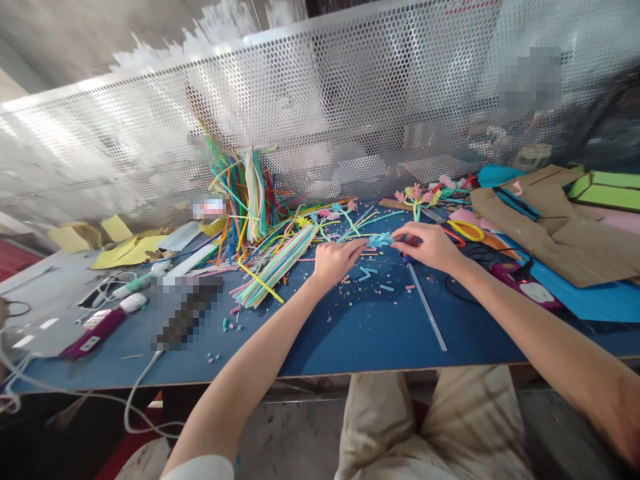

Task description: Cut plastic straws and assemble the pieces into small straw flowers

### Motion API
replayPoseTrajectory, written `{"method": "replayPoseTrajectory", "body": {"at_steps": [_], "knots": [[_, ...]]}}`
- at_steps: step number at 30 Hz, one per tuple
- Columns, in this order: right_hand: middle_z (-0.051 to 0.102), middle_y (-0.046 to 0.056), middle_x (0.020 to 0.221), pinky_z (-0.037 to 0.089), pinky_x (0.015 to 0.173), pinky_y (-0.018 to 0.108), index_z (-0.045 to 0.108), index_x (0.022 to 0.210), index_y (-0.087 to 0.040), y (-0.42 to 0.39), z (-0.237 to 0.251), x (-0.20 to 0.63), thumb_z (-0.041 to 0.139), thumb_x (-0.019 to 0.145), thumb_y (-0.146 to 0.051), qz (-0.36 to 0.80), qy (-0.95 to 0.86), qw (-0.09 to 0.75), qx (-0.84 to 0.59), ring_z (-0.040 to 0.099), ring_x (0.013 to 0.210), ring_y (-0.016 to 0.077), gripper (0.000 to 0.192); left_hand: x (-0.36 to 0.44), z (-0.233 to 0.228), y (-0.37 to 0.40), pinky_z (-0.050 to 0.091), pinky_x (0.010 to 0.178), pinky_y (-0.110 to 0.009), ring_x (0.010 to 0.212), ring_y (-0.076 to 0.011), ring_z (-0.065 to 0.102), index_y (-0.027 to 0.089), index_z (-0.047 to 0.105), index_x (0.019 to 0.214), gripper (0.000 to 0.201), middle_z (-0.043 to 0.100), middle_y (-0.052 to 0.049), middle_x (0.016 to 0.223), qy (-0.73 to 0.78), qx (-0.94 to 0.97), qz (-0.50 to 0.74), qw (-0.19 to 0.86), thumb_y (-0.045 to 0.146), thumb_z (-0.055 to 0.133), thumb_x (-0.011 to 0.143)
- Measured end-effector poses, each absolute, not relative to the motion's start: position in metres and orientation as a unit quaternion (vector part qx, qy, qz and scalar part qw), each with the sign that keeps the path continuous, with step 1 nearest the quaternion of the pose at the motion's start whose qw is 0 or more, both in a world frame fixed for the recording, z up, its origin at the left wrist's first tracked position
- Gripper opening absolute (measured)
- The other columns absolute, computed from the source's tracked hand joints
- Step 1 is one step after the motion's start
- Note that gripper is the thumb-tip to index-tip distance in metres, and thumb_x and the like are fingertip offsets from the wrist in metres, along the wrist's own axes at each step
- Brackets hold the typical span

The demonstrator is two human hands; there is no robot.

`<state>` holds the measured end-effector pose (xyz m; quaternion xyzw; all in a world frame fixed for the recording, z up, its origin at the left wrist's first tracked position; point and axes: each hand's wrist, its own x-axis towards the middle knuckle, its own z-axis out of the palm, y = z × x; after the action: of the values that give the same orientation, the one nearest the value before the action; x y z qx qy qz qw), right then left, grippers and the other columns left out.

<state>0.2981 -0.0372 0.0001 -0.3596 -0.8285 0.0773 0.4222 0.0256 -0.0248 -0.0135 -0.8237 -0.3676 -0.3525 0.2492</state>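
Left grip, right grip, pinching blue sprig

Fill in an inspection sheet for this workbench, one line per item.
Surface: blue tabletop, strewn with small cut scraps.
Work items: light-blue fuzzy piece held between the hands; bundle of pastel pipe cleaners lying beyond the left forearm.
Clutter: brown cardboard at right; yellow sheets at far left; translucent stick before the right hand.
Hands: left hand and right hand each pinch an end of the fuzzy piece.
Cables: white cable hangs over the front edge at left.
Surroundings: perforated metal panel behind the bench; co-workers: nothing seen.
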Motion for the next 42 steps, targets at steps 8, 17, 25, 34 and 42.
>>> {"method": "replayPoseTrajectory", "body": {"at_steps": [8,17,25,34,42], "knots": [[0.068,0.004,0.089,0.051,0.064,0.031,0.068,0.105,-0.025,-0.0382,-0.0009,0.2944,0.057,0.095,-0.041,0.068,-0.825,0.427,-0.364,0.061,0.067,0.015,0.022,0.0247,-0.0157,-0.0235,0.032,0.052,-0.026,0.052,-0.0108,0.06,0.033,0.078,0.109,0.026,0.069,-0.001,0.057,-0.351,-0.831,-0.353,0.249,0.041,0.055,0.099],[0.065,0.002,0.08,0.048,0.063,0.03,0.069,0.096,-0.024,-0.0407,0.0022,0.2897,0.056,0.096,-0.039,0.056,-0.825,0.432,-0.361,0.056,0.063,0.0137,0.02,0.0256,-0.0149,-0.0242,0.032,0.052,-0.025,0.05,-0.0089,0.058,0.033,0.077,0.11,0.026,0.068,0.0,0.056,-0.338,-0.837,-0.355,0.243,0.04,0.055,0.099],[0.065,0.002,0.076,0.046,0.061,0.03,0.066,0.091,-0.023,-0.0389,-0.0005,0.2893,0.055,0.094,-0.035,0.053,-0.816,0.437,-0.375,0.055,0.062,0.0141,0.016,0.025,-0.0175,-0.0231,0.032,0.053,-0.025,0.051,-0.0099,0.059,0.033,0.077,0.111,0.027,0.067,0.0,0.055,-0.351,-0.838,-0.346,0.235,0.041,0.054,0.099],[0.065,0.002,0.077,0.047,0.062,0.031,0.061,0.092,-0.023,-0.0364,-0.002,0.2936,0.055,0.093,-0.032,0.074,-0.798,0.449,-0.396,0.058,0.064,0.0161,0.011,0.0244,-0.0171,-0.0219,0.031,0.052,-0.027,0.049,-0.0119,0.056,0.035,0.077,0.109,0.026,0.068,-0.001,0.055,-0.364,-0.827,-0.342,0.257,0.043,0.056,0.098],[0.068,0.004,0.086,0.049,0.063,0.031,0.065,0.095,-0.022,-0.0369,-0.0009,0.2915,0.054,0.095,-0.037,0.07,-0.801,0.454,-0.383,0.061,0.067,0.0164,0.018,0.0236,-0.018,-0.0208,0.032,0.053,-0.027,0.051,-0.0109,0.058,0.034,0.077,0.111,0.024,0.069,0.0,0.057,-0.345,-0.831,-0.347,0.265,0.04,0.056,0.098]]}}
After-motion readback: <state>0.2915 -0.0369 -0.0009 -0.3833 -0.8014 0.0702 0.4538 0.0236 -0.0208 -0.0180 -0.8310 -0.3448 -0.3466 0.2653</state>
